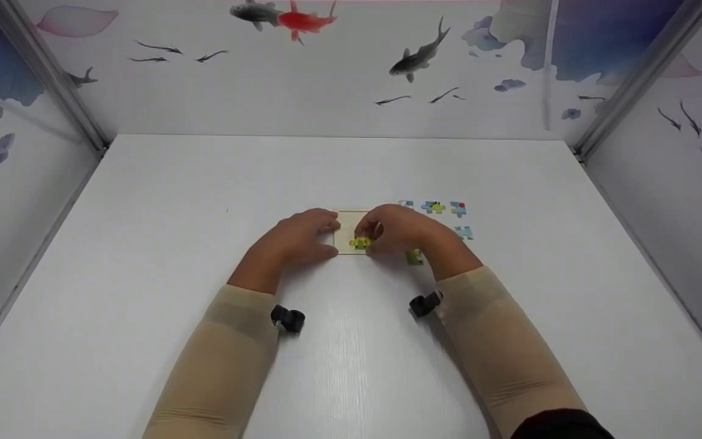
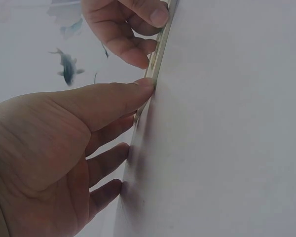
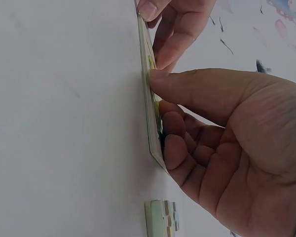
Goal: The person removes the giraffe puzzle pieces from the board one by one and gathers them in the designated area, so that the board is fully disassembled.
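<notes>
A small pale puzzle board (image 1: 345, 224) lies on the white table between the two hands. My left hand (image 1: 303, 235) holds the board's left end, thumb at the near corner and fingers toward the far one. On the board is a yellow-green jigsaw piece (image 1: 359, 243). Over the board's right part, my right hand (image 1: 401, 228) pinches at this piece with thumb and curled fingers. The right wrist view shows the thumb by the board's near edge (image 3: 147, 111); the fingers partly hide the piece.
Loose jigsaw pieces lie right of the board: a yellow and blue piece (image 1: 433, 207), one with a red spot (image 1: 458, 208), a light blue one (image 1: 464, 232) and a green one (image 1: 414, 257) by the right hand. Printed walls (image 1: 326, 91) enclose the table.
</notes>
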Demonstrator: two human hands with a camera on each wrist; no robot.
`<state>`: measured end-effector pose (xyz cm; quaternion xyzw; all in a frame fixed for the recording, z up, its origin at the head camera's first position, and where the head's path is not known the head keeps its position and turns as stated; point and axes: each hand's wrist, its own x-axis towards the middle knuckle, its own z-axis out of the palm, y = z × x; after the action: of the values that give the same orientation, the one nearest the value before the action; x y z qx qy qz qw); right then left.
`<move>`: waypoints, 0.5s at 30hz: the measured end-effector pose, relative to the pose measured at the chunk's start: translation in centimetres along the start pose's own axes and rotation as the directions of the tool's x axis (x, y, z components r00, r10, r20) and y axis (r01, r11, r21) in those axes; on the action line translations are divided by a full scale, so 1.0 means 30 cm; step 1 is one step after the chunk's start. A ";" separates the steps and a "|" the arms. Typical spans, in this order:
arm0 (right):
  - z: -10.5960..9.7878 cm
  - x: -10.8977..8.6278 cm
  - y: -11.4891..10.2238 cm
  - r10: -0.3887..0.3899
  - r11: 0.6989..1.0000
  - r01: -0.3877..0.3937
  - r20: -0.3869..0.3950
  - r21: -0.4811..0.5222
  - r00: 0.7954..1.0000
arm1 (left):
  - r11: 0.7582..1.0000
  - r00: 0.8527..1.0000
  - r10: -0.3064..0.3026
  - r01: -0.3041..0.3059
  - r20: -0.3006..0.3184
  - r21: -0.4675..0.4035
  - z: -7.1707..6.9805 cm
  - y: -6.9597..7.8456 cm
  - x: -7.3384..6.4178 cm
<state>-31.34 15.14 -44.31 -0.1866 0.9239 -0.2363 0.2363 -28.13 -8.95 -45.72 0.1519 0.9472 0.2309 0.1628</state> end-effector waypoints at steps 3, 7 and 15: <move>0.002 -0.002 -0.005 0.019 1.000 -0.019 0.009 -0.008 1.000 | 1.000 1.000 -0.002 0.002 -0.001 -0.005 0.001 -0.001 0.000; 0.002 -0.005 -0.010 0.028 1.000 -0.028 0.013 -0.014 1.000 | 1.000 1.000 -0.002 0.002 -0.001 -0.009 0.001 -0.001 -0.002; -0.001 -0.008 -0.015 0.013 1.000 -0.012 0.007 -0.017 1.000 | 1.000 1.000 0.015 -0.015 -0.001 0.010 -0.003 -0.001 -0.002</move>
<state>-31.06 14.88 -43.98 -0.1836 0.9261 -0.2265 0.2393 -28.12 -9.03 -45.64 0.1598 0.9473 0.2272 0.1597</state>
